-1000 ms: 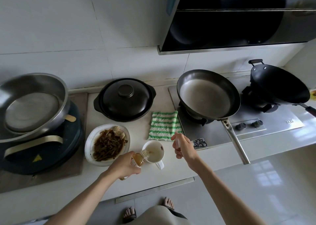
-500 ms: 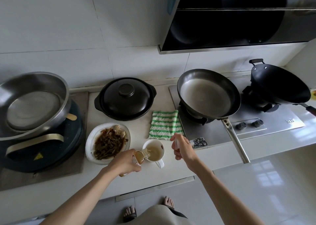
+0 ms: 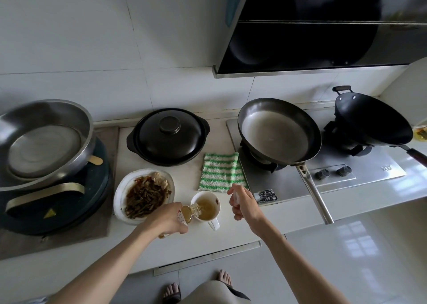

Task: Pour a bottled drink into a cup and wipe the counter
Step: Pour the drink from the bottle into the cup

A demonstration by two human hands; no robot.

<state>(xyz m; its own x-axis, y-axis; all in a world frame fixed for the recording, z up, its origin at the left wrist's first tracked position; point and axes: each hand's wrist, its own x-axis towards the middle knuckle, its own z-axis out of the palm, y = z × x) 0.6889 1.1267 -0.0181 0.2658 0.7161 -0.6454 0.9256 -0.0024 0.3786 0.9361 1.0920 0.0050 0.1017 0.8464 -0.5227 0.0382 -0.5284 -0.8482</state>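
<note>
Left hand [image 3: 167, 220] grips tilted bottle [image 3: 188, 213] over cup [image 3: 206, 205]; right hand [image 3: 243, 202] pinches something small, unclear

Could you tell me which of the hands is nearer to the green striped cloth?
The right. The right hand hovers over the front right corner of the green striped cloth; the left hand is farther off, front-left of the cup, tilting the bottle.

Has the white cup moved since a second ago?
No. The white cup sits in the same spot, just in front of the striped cloth and beside the food plate.
</note>
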